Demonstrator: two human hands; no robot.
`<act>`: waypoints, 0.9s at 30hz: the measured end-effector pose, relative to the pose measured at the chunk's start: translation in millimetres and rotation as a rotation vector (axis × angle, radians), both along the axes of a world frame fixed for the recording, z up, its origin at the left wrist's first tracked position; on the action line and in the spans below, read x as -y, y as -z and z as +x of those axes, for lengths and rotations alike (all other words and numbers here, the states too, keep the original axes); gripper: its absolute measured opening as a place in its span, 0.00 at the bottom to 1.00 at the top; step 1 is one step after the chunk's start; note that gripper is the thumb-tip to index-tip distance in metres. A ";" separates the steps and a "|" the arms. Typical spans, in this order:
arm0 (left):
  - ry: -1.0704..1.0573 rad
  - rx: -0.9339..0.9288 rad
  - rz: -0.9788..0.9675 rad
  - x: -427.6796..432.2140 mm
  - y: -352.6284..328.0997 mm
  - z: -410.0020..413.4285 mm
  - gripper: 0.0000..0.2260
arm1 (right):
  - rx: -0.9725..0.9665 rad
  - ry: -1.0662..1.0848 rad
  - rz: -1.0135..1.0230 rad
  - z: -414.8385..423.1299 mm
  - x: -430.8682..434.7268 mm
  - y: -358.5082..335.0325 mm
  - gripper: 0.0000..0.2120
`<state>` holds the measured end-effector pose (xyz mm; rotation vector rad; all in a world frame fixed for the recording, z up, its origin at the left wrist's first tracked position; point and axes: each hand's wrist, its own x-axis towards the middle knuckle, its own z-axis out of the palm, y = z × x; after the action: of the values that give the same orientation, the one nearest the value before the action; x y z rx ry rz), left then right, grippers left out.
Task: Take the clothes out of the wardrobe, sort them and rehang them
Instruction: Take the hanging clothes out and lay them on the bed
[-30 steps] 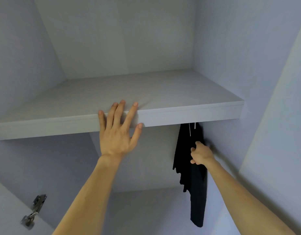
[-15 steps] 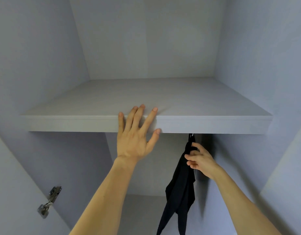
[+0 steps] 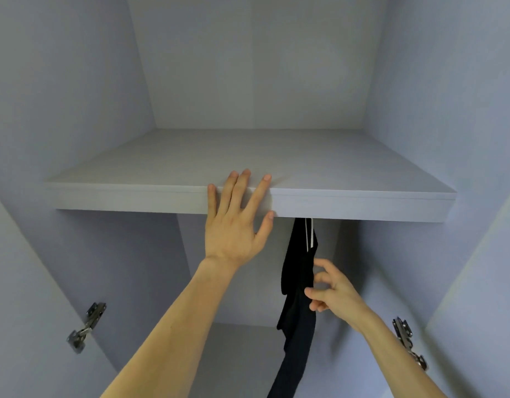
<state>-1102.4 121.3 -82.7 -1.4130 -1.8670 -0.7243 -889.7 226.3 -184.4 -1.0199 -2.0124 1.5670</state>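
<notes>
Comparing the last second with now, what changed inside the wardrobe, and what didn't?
The right hand dropped lower along the black garment and opened its grip: a second ago it clutched the cloth near the top, now its fingers spread loosely beside it. The left hand stayed flat on the shelf edge; the garment still hangs below.

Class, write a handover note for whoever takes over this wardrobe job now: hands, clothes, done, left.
Left hand open, flat on the shelf edge.
Right hand open, fingers spread at the black garment, no clear grip.
The black garment hangs under the shelf.
Done or left: only this garment shows; rehung or yet to come out, cannot tell.
</notes>
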 end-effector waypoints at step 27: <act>0.041 1.796 -0.382 285.2 158.6 24.4 0.17 | 0.274 -0.569 0.054 -53.2 214.2 102.2 0.17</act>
<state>-1077.9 -163.9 -241.2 -0.8272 -3.3374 -2.1703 -942.9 12.2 -286.6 -0.7019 -2.6926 1.6904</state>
